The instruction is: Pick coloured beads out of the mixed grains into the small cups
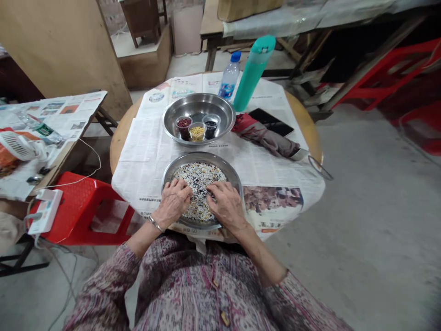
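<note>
A shallow steel pan stands near the table's front edge, holding a layer of mixed grains, mostly white with dark and yellow ones among them. Over the pan's left side lies my left hand, fingers curled down and thumb near the index finger at the grains. My right hand is over the right side, its bent fingers and thumb drawn together at the grains. Anything between the fingertips is too small or hidden to make out. Behind, a larger steel basin holds cups of red beans, yellow beans and black beans.
Newspaper covers the round table. Toward the back stand a blue-capped bottle and a teal flask. A folded umbrella and a dark tablet lie on the right. A red stool with a power strip is at left.
</note>
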`<state>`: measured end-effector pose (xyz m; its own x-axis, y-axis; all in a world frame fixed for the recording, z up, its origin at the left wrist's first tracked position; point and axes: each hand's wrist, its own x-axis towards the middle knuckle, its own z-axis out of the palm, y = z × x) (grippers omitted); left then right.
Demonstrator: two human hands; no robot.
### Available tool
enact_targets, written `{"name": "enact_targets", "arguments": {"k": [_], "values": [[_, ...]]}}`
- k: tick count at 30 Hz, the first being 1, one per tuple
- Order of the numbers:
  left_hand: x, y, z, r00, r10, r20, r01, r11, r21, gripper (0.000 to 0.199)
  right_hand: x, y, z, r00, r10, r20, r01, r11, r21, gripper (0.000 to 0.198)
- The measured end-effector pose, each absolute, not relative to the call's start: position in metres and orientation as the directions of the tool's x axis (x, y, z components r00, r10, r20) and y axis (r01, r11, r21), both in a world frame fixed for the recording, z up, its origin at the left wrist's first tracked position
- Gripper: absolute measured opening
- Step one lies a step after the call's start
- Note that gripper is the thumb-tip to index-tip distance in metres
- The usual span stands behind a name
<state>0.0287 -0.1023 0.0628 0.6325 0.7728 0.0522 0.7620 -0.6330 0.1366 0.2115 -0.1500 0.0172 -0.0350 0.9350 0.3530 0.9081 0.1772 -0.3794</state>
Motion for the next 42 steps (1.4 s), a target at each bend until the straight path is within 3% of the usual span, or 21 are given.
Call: {"name": "enact_targets", "arguments": {"k": [4, 9, 21, 26, 35, 42], "values": [[0.029, -0.106, 0.063, 0.576, 0.810, 0.105, 0.803, -0.586, 0.111, 0.015, 0.211, -0.150, 0.016, -0.045, 0.931, 0.363, 0.907, 0.191, -0.376, 0.011], [0.045, -0.111, 0.060, 0.624, 0.774, 0.107, 0.758, -0.633, 0.155, 0.015, 0.211, -0.150, 0.014, -0.003, 0.930, 0.368, 0.916, 0.150, -0.371, 0.012], [0.048, -0.116, 0.062, 0.680, 0.730, -0.068, 0.730, -0.667, 0.152, 0.018, 0.210, -0.151, 0.015, 0.013, 0.937, 0.348, 0.912, 0.132, -0.390, 0.013], [0.034, -0.112, 0.066, 0.608, 0.794, -0.022, 0.793, -0.605, 0.064, 0.019, 0.209, -0.151, 0.016, -0.020, 0.939, 0.343, 0.906, 0.162, -0.391, 0.011], [0.064, -0.107, 0.063, 0.678, 0.733, 0.055, 0.719, -0.676, 0.160, 0.023, 0.208, -0.151, 0.014, 0.005, 0.941, 0.338, 0.916, 0.131, -0.379, 0.012], [0.068, -0.095, 0.057, 0.712, 0.702, 0.002, 0.701, -0.711, 0.054, 0.021, 0.208, -0.151, 0.014, 0.016, 0.930, 0.367, 0.931, 0.119, -0.344, 0.013]]}}
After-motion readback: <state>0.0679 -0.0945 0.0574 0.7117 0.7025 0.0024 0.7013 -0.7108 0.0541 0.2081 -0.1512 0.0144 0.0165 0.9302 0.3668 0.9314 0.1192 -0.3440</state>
